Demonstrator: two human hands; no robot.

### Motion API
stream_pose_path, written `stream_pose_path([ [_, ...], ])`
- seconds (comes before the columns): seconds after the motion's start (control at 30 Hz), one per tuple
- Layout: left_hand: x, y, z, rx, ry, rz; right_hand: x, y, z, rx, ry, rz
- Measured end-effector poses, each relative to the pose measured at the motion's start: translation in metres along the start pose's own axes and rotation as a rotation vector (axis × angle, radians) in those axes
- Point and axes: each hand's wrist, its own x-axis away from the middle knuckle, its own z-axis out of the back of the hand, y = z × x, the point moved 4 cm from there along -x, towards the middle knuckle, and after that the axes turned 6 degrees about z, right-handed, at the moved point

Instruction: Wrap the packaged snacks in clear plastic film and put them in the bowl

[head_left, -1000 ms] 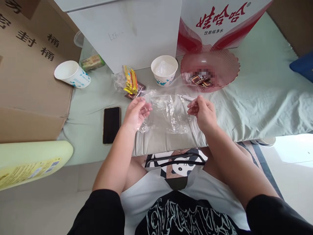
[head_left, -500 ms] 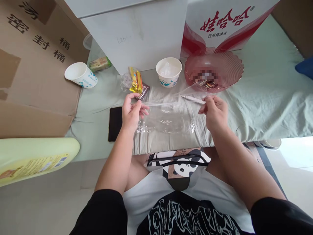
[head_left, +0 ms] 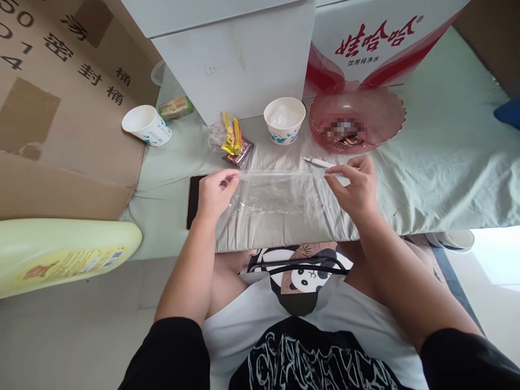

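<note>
A clear plastic bag (head_left: 274,195) is stretched flat between my hands, just above the cloth. My left hand (head_left: 216,194) pinches its upper left corner, beside a dark phone (head_left: 192,203) that the hand partly covers. At the upper right corner, my right hand (head_left: 357,185) pinches the bag's edge between thumb and forefinger. A white pen-shaped cutter (head_left: 319,162) lies just beyond the right fingers. Beyond the left hand sit yellow and brown snack packets (head_left: 235,140) with a crumpled clear wrapper.
A paper bowl (head_left: 284,122) and a pink ribbed bowl (head_left: 359,119) with small packets in it stand behind the bag. White boxes (head_left: 244,59) rise at the back. A paper cup (head_left: 147,125), a cardboard box (head_left: 69,114) and a yellow-green bottle (head_left: 69,254) are at left.
The bag's upper edge is pulled straighter and both hands now pinch its corners. My right thumb and forefinger have come together on the bag's edge. The view has shifted slightly left.
</note>
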Motion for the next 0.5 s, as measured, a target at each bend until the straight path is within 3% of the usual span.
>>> stream_pose_path([
  [0.07, 0.001, 0.005, 0.006, -0.039, 0.06, -0.09, -0.003, -0.008, 0.009, -0.001, 0.053, 0.041],
  [0.17, 0.003, 0.013, 0.01, 0.115, 0.038, -0.134, -0.003, -0.01, 0.017, -0.323, -0.109, -0.104],
  [0.27, 0.005, 0.012, 0.006, 0.378, -0.159, 0.138, 0.004, 0.003, 0.024, -0.711, -0.345, -0.422],
  [0.33, 0.008, 0.009, -0.002, 0.481, -0.298, 0.4, 0.004, 0.016, 0.029, -0.797, -0.349, -0.528],
  [0.43, 0.012, 0.006, -0.02, 0.515, -0.467, 0.649, -0.004, 0.023, 0.024, -0.791, -0.255, -0.514],
  [0.5, 0.015, 0.006, -0.035, 0.468, -0.567, 0.721, -0.007, 0.009, 0.006, -0.849, -0.34, -0.459],
])
